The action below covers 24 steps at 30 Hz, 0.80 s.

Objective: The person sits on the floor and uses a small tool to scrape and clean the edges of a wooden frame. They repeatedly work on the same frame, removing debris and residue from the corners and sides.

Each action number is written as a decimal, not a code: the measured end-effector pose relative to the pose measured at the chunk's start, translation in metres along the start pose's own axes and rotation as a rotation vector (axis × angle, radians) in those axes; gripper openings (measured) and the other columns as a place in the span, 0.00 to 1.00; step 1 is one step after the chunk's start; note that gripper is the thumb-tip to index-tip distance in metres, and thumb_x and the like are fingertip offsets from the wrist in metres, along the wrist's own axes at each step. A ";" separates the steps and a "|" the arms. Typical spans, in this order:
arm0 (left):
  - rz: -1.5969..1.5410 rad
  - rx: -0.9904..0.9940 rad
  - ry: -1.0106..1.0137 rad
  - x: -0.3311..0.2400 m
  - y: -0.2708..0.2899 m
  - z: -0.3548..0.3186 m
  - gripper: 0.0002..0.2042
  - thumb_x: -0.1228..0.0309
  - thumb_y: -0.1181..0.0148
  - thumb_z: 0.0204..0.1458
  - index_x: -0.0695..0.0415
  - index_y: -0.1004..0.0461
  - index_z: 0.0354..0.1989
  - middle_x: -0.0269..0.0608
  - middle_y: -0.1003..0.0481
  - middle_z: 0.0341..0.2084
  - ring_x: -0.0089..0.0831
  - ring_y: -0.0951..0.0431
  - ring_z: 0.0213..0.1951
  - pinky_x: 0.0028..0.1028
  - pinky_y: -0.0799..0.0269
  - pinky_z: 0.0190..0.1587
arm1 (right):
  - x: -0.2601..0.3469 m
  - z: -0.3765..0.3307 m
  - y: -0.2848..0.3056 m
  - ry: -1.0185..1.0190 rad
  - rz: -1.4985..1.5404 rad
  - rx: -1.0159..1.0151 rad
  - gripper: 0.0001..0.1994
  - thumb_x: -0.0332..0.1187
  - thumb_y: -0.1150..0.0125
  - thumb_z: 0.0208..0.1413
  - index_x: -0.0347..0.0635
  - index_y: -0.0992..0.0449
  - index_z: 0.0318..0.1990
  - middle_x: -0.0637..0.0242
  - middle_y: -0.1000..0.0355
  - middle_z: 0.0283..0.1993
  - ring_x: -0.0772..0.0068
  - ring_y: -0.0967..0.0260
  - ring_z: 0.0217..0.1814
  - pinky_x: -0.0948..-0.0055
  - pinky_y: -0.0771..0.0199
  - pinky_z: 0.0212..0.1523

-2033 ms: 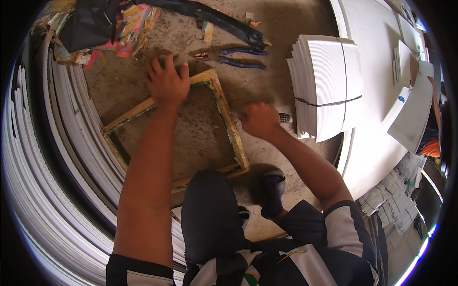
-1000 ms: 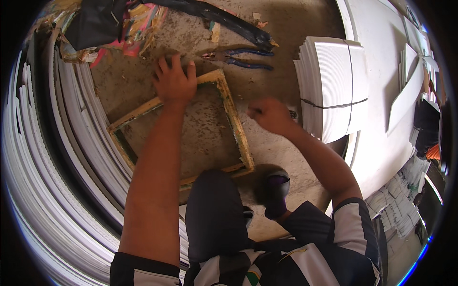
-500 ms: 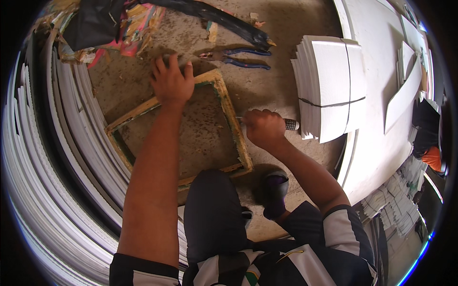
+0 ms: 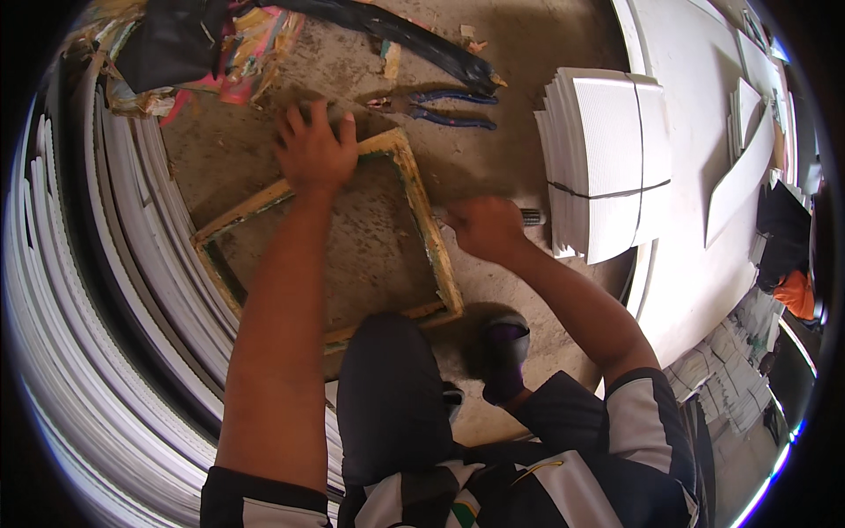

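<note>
A square wooden frame (image 4: 431, 238) lies flat on the dusty concrete floor in front of me. My left hand (image 4: 314, 150) presses down, fingers spread, on the frame's far corner. My right hand (image 4: 482, 227) is closed around a small tool with a metal tip (image 4: 531, 216) and holds it against the frame's right bar. What kind of tool it is, I cannot tell. My knee and dark trousers (image 4: 387, 387) cover the frame's near edge.
Blue-handled pliers (image 4: 440, 107) lie beyond the frame. A strapped stack of white ribbed panels (image 4: 607, 158) stands to the right, with larger white sheets (image 4: 695, 79) behind. Long white profiles (image 4: 97, 334) curve along the left. Black sheeting (image 4: 176, 40) and scraps lie at the top left.
My right hand lifted off the frame's right bar, then came back down onto it with the tool. My left hand has stayed on the far corner.
</note>
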<state>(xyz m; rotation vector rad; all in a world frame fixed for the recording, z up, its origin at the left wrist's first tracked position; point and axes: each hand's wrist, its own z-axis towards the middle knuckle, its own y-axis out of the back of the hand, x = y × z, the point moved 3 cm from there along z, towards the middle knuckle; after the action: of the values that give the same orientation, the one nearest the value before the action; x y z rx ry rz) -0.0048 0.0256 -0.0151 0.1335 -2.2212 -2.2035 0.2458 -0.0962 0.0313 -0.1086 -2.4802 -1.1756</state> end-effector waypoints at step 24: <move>-0.035 0.024 0.012 0.004 -0.005 -0.001 0.25 0.45 0.52 0.66 0.45 0.35 0.65 0.54 0.41 0.66 0.58 0.44 0.71 0.62 0.45 0.66 | -0.006 -0.017 -0.003 0.187 0.187 -0.190 0.06 0.36 0.39 0.55 0.53 0.17 0.33 0.66 0.20 0.33 0.55 0.20 0.36 0.55 0.20 0.35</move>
<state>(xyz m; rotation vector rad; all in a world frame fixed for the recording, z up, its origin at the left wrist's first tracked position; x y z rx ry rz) -0.0084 0.0239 -0.0203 0.1869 -2.2569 -2.1882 0.2564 -0.1104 0.0368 -0.2641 -2.1437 -1.2763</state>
